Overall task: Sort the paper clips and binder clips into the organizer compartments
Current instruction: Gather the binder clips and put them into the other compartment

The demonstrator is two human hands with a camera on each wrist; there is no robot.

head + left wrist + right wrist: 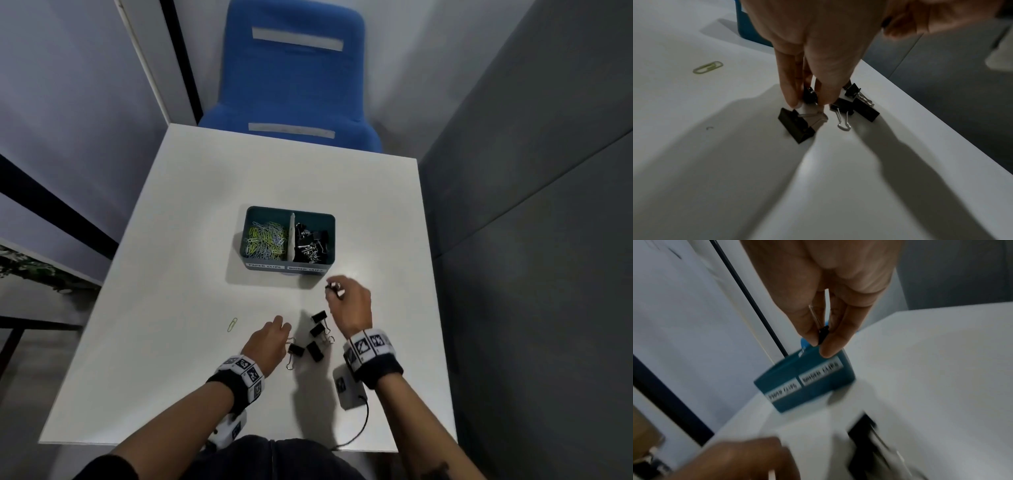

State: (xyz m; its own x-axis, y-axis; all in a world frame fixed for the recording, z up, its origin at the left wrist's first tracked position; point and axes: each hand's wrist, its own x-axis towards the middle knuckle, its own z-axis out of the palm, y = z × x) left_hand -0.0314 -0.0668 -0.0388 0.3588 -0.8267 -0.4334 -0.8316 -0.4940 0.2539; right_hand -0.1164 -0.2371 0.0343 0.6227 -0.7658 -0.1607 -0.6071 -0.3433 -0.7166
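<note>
The teal organizer (290,265) stands mid-table, with coloured paper clips (265,238) in its left compartment and black binder clips (311,241) in its right one. My right hand (331,287) hovers just in front of the organizer's right corner and pinches a black binder clip (823,335) between thumb and fingers, above the organizer (803,382). My left hand (284,330) reaches down among several loose binder clips (317,330) near the table's front. Its fingertips (791,97) pinch a small black binder clip (809,95). A yellow-green paper clip (232,324) lies alone to the left.
A blue chair (294,85) stands behind the white table (205,205). A small white device (349,390) with a black cable lies near the front right edge. Grey partitions close in on both sides.
</note>
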